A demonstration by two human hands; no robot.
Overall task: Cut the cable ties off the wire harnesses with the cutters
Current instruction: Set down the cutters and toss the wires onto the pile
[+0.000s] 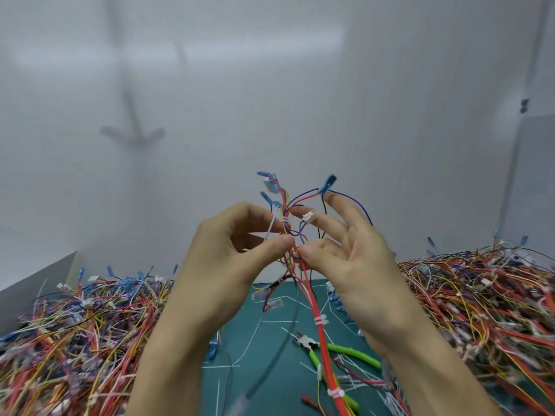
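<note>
Two hands raised one wire harness (300, 267) above the green mat (270, 370). The left hand (228, 259) pinched it between thumb and curled forefinger. The right hand (354, 265) spread its fingers straight, its thumb touching the wires. At least three white cable ties (283, 220) ringed the harness. One pair of cutters (339, 349) lay on the mat between two wire piles (75, 325).

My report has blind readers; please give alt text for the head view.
Two hands hold a wire harness over a green cutting mat: the left hand pinches the wires below a cable tie, and the right hand touches them with spread fingers. Green-handled cutters lie on the mat between two heaps of coloured wires.
</note>
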